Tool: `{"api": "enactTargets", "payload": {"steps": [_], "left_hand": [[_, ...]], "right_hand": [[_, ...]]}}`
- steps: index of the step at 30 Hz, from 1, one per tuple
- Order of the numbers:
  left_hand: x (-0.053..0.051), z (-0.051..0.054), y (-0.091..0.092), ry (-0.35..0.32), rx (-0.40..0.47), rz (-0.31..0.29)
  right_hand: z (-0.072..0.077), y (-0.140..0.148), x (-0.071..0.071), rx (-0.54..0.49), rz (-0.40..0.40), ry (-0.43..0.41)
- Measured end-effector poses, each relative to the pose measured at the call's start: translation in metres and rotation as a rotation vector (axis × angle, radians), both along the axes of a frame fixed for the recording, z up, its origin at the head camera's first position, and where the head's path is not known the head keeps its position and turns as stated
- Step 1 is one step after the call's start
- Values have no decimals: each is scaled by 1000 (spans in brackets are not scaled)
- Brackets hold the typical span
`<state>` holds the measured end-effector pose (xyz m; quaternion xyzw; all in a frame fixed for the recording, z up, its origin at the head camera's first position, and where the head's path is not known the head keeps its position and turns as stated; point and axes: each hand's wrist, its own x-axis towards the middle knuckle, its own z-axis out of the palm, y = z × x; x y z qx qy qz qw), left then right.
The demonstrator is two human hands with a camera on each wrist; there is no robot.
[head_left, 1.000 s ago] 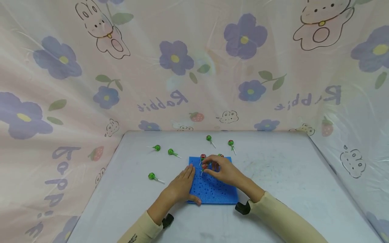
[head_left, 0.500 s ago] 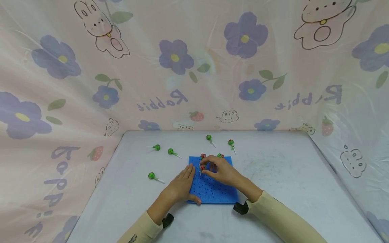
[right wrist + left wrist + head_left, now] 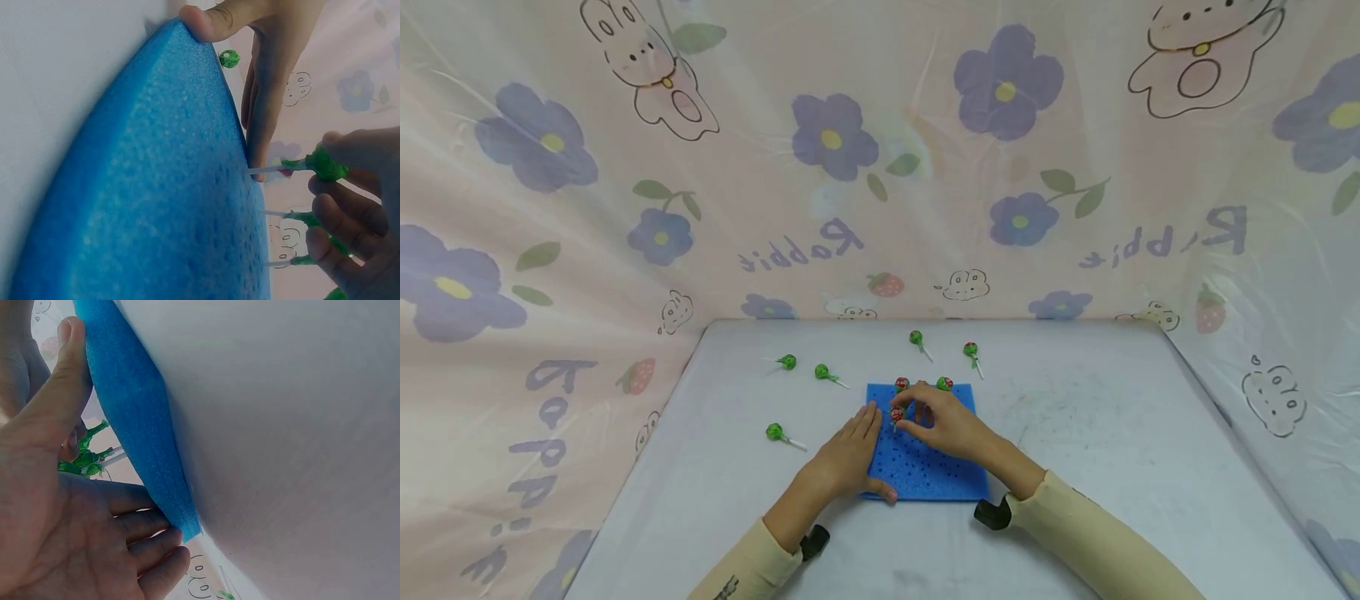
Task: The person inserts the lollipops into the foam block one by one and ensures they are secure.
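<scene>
A lollipop [image 3: 897,414] in a green and red wrapper is pinched between the thumb and fingers of my right hand [image 3: 951,425]. In the right wrist view, its white stick [image 3: 269,169] points down and its tip meets the blue foam block [image 3: 169,162]; how deep it sits I cannot tell. My left hand [image 3: 844,458] rests along the block's left edge, fingers straight, thumb at the near corner. Behind the right hand, other lollipops [image 3: 945,384] stand upright in the foam near its far edge, partly hidden by the fingers. Small holes dot the foam's top.
Several loose lollipops lie on the white table [image 3: 1075,467]: one at the left [image 3: 775,432], two farther back, and two beyond the block, including a red and green one [image 3: 972,350]. A patterned curtain [image 3: 910,208] stands behind and at the sides.
My right hand has shifted slightly left with the lollipop, and less of its stick shows below the candy in the head view. The left hand stays in place on the block.
</scene>
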<state>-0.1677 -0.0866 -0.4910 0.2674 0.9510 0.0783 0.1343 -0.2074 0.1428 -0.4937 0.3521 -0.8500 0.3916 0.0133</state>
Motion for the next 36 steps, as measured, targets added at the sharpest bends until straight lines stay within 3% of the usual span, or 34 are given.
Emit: {"api": "enactTargets", "payload": {"steps": [16, 36], "left_hand": [[1, 0, 1, 0, -2, 4], [1, 0, 1, -6, 4, 12]], "right_hand": [[-4, 1, -1, 19, -10, -9], [2, 5, 0, 28, -22, 14]]}}
